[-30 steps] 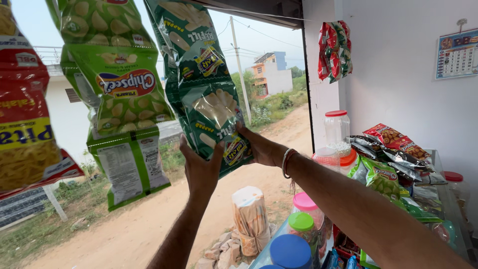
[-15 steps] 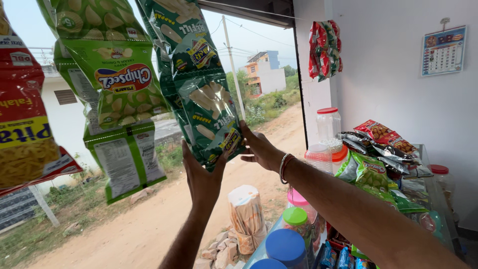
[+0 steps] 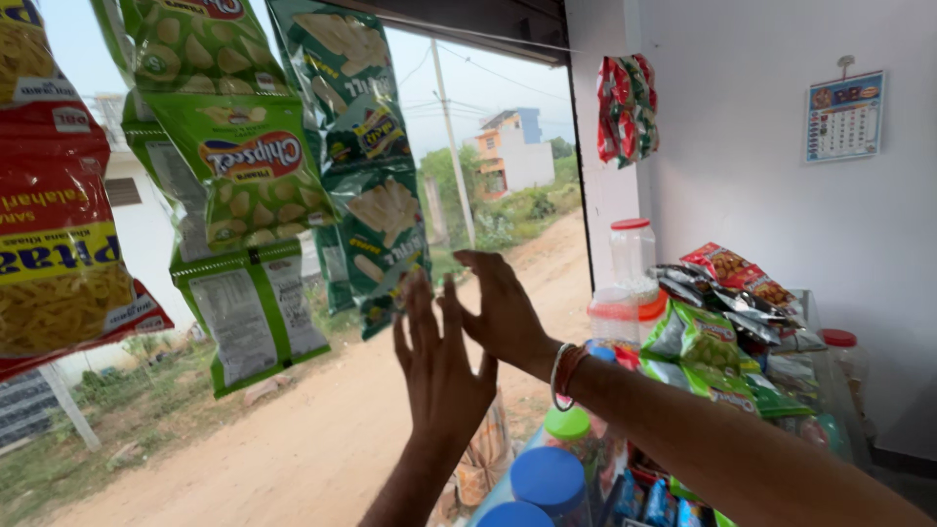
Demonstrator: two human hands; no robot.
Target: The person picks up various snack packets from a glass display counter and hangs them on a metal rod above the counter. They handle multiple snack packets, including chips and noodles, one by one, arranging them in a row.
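Open shopfront, both hands [image 3: 444, 366] [image 3: 503, 307] below green packet strip [image 3: 376, 195].

Head camera faces outward, close behind hands.

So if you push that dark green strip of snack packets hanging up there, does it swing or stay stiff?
The dark green strip of snack packets would probably swing easily: it hangs free from above, loose at the bottom. It likely feels light, since the packets look puffed. It may be crinkly and slippery, as the foil looks glossy. The left hand and right hand are open just below it.
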